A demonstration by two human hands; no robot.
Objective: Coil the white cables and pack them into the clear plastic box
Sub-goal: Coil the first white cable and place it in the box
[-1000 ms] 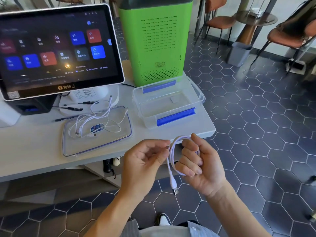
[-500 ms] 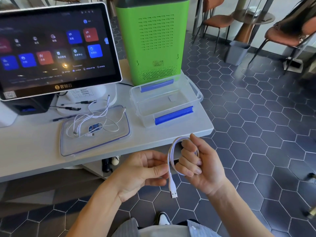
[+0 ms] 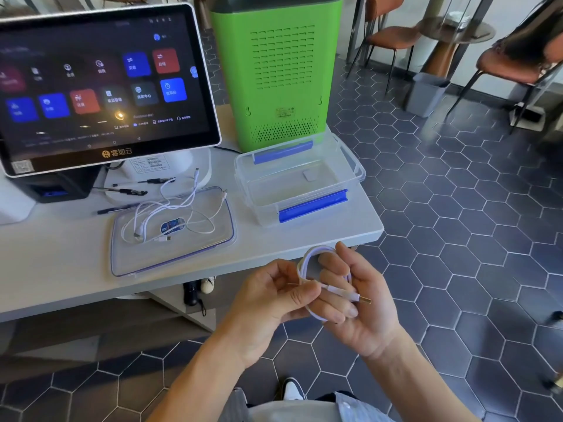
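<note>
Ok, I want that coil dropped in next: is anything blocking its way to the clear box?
Nothing visible. The clear box sits open on the table, its lid lying aside, and both hands hold the coiled cable just beyond the table's edge.

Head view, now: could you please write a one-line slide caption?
Both hands, left and right, hold a coiled white cable near the open clear box.

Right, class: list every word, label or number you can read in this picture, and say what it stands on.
"客如云": bottom bezel of the touchscreen terminal.
Tile captions on its screen: too blurred.
Sticker on terminal base: too small.
Label on green unit: too small.
Blue label on clear lid: unreadable.
</note>
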